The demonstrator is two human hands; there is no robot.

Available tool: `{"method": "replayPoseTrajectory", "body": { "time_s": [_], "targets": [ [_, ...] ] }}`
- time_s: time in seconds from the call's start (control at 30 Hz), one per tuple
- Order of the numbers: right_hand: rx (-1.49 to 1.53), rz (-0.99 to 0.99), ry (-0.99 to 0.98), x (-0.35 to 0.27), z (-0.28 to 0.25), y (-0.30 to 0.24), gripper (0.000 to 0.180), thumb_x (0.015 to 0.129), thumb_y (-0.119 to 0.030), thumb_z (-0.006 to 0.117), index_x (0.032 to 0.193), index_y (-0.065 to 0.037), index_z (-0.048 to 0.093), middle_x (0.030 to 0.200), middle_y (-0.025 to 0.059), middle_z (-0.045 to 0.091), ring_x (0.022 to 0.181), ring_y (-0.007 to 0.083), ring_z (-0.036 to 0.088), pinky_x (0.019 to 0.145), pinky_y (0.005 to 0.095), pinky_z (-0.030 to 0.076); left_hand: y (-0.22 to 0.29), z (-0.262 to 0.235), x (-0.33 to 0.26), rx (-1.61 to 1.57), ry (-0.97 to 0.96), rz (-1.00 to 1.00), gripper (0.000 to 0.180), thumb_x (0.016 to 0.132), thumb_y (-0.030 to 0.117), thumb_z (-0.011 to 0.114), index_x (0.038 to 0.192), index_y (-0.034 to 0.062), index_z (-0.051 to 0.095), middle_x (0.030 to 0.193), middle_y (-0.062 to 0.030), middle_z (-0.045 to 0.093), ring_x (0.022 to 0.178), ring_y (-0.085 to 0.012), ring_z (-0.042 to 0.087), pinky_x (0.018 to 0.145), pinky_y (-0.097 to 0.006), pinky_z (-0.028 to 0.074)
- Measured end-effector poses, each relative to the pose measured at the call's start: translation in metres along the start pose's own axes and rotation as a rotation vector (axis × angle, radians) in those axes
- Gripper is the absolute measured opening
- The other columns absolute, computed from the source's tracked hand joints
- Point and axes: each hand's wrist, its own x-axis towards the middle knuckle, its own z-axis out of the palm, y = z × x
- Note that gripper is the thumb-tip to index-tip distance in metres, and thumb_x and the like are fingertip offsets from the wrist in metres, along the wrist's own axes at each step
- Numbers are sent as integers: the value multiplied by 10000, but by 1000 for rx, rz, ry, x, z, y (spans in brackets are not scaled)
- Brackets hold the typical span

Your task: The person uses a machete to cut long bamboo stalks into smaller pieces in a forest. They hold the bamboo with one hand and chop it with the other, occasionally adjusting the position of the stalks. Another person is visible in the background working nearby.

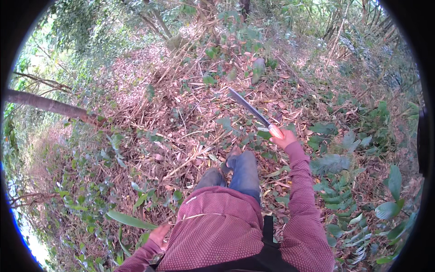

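Firmly, my right hand (pixel 284 138) is closed around the reddish handle (pixel 275 131) of a long knife (pixel 250 108), which stands out in front of me and to my right, its blade slanting forward and across to the left. My left hand (pixel 159 236) is low by my left side, fingers loosely bent, right beside the end of a long green leaf (pixel 129 220); I cannot tell whether I have hold of it or it merely passes the hand. A pale thin strand (pixel 201 216) lies across the front of my patterned top (pixel 213 245).

To carry the blade well, I judge, my wrist should be steady and the edge turned away from my jeans (pixel 244 170) and my shoe (pixel 233 153), with the left hand well out of its line, as it is now. Footing matters too: dry leaves and stalks (pixel 158 113) cover the ground and could slide or snag, so short, flat steps seem wise.

Farther out, leafy plants (pixel 337 165) crowd my right, a bare trunk (pixel 50 104) leans in from the left, and thicker growth (pixel 294 27) stands ahead.
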Motion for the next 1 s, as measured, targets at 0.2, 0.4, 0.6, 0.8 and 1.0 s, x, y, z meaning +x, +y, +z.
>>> {"method": "replayPoseTrajectory", "body": {
  "time_s": [0.2,0.4,0.6,0.8,1.0],
  "targets": [
    [431,371,134,59,69,119,424,657,-288,725,964,-25,598,639,52,588,503,122,546,472,280,439,-36,-78,145,255,370,-31,550,792,246,512,1283,53,358,1046,-212,515,911,-354,539,786,-399,455],
    [636,504,289,76,90,167,295,718,-217,697,920,-26,598,576,43,552,410,107,485,393,259,396,-43,-143,342,258,457,80,558,804,177,517,1318,97,315,1145,-204,473,958,-358,529,813,-391,456],
    [686,638,292,86,95,215,254,728,-209,680,836,-11,561,564,35,529,419,116,494,382,263,405,-7,-208,512,360,413,128,537,841,211,498,1336,180,293,1190,-186,465,1032,-349,508,857,-407,450],
    [804,750,342,95,95,234,255,717,-183,687,833,-10,541,582,42,532,426,128,506,386,259,426,15,-221,566,166,343,104,417,864,244,470,1260,146,384,1157,-154,504,1019,-299,536,924,-400,418],
    [817,733,407,114,95,225,267,713,-164,687,896,-13,564,602,41,542,443,122,513,391,258,429,9,-210,584,112,251,84,392,840,236,517,1211,128,452,1066,-149,540,963,-291,559,851,-354,442]
  ]
}}
